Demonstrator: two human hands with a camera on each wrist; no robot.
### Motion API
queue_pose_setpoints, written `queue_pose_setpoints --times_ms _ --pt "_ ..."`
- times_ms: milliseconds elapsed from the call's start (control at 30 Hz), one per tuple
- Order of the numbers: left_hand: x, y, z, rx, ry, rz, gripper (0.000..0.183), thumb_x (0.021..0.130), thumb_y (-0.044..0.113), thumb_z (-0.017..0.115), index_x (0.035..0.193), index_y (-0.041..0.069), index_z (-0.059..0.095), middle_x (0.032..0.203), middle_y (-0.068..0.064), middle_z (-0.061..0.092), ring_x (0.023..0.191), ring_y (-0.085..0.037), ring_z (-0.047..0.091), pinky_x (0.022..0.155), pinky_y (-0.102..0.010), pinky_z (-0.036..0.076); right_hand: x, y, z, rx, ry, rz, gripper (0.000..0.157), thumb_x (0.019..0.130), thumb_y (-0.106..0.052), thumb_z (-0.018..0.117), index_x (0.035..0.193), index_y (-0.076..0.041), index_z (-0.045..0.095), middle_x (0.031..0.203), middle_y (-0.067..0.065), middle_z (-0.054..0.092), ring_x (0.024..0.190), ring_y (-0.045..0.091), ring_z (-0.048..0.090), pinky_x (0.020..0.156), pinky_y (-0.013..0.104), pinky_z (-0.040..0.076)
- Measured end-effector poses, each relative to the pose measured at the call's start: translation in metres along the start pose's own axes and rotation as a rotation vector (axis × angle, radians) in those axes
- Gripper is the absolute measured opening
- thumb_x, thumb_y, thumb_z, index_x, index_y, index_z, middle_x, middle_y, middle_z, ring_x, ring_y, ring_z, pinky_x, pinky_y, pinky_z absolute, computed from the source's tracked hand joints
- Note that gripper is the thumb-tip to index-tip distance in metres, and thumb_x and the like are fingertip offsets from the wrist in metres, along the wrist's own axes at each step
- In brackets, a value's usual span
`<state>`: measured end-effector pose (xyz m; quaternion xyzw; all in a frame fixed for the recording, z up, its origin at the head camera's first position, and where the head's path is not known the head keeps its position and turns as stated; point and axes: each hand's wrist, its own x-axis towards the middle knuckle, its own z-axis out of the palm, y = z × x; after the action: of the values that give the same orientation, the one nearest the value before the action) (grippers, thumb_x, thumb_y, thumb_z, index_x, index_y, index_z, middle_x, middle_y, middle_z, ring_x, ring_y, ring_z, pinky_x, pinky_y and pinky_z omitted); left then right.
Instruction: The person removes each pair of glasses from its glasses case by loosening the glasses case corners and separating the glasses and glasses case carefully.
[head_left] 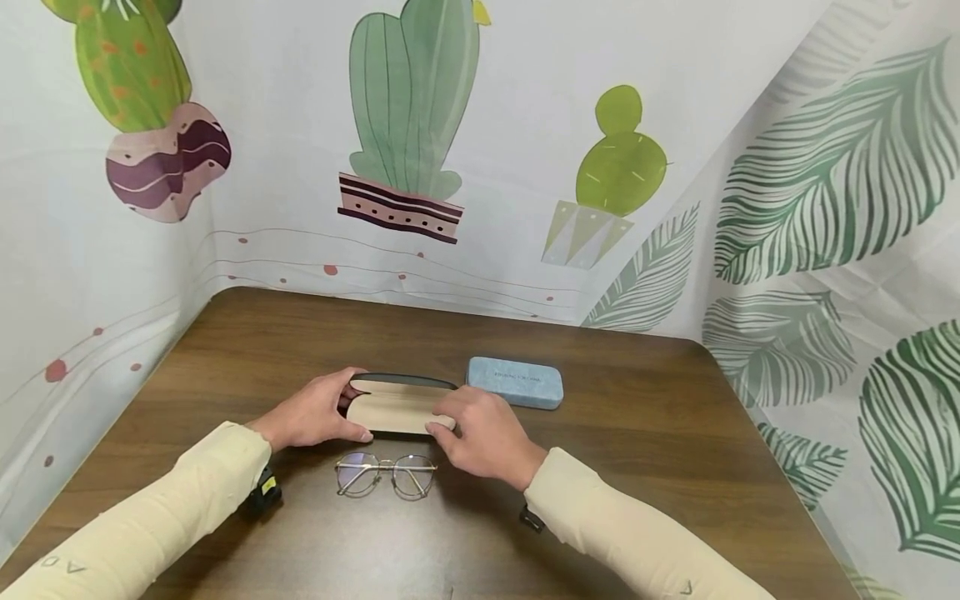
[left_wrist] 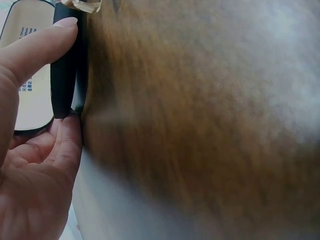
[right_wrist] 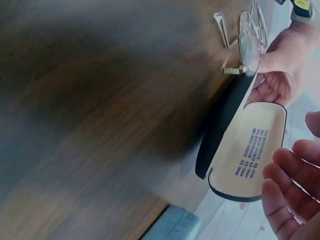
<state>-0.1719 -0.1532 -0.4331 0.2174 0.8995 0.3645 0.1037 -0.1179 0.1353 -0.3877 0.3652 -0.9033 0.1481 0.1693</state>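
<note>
A dark glasses case stands open on the table, showing its cream lining. In the right wrist view, rows of dark print mark the inside of its lid. My left hand grips the case's left end, thumb along the front edge and fingers round the end. At the other end is my right hand, its fingers loosely bent; the right wrist view shows them beside the lid, not curled round it. Thin metal-framed glasses lie in front of the case with their temples folded.
A light blue hard case lies shut on the wooden table, behind and right of the open case. White cloth printed with cacti and leaves hangs around the table's back and sides.
</note>
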Motion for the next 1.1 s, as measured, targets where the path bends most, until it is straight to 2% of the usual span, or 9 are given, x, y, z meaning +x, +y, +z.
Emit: queue_pose_setpoints --times_ms 367,667,833,967,1067,1100 --pt "0.001 0.002 0.001 0.009 -0.011 -0.009 0.096 0.071 0.033 0.096 0.145 -0.004 0.046 0.115 -0.014 0.073 0.105 -0.024 0.071 0.091 -0.041 0.057 -0.008 0.014 -0.003 0.015 0.033 0.158 0.023 0.095 -0.028 0.074 0.101 -0.006 0.08 0.099 0.006 0.08 0.097 0.024 0.076 0.087 0.04 0.061" --pt "0.002 0.0 0.0 0.006 -0.009 -0.013 0.096 0.072 0.034 0.096 0.145 -0.002 0.046 0.117 -0.015 0.072 0.107 -0.025 0.07 0.091 -0.041 0.057 -0.008 0.021 0.0 0.086 0.046 0.285 0.026 0.096 -0.026 0.074 0.107 -0.003 0.076 0.101 0.01 0.079 0.09 0.023 0.074 0.082 0.041 0.06" --pt "0.001 0.0 -0.001 0.007 -0.006 -0.018 0.098 0.072 0.036 0.096 0.146 -0.003 0.045 0.117 -0.015 0.072 0.107 -0.024 0.07 0.092 -0.041 0.057 -0.002 0.02 0.002 0.24 -0.027 0.426 0.031 0.098 -0.031 0.071 0.11 -0.003 0.075 0.095 0.007 0.078 0.084 0.017 0.072 0.077 0.035 0.059" --pt "0.001 0.0 -0.001 0.001 -0.012 -0.017 0.099 0.072 0.036 0.096 0.147 -0.003 0.044 0.117 -0.014 0.072 0.107 -0.024 0.07 0.092 -0.041 0.057 0.004 0.021 0.006 0.4 -0.108 0.561 0.046 0.102 -0.04 0.066 0.122 0.001 0.072 0.108 0.013 0.079 0.098 0.022 0.076 0.086 0.04 0.061" --pt "0.0 0.0 -0.001 -0.001 -0.012 -0.02 0.098 0.072 0.036 0.095 0.146 -0.003 0.045 0.117 -0.014 0.072 0.107 -0.023 0.07 0.092 -0.041 0.057 0.009 0.024 0.009 0.477 -0.142 0.631 0.052 0.103 -0.048 0.061 0.124 -0.002 0.072 0.114 0.012 0.078 0.107 0.024 0.074 0.092 0.043 0.059" --pt "0.0 0.001 -0.001 -0.001 -0.011 -0.021 0.098 0.072 0.036 0.095 0.146 -0.003 0.045 0.117 -0.014 0.072 0.107 -0.023 0.07 0.092 -0.041 0.057 0.011 0.025 0.01 0.503 -0.15 0.645 0.054 0.103 -0.05 0.059 0.123 -0.002 0.072 0.114 0.012 0.078 0.105 0.024 0.075 0.091 0.042 0.059"
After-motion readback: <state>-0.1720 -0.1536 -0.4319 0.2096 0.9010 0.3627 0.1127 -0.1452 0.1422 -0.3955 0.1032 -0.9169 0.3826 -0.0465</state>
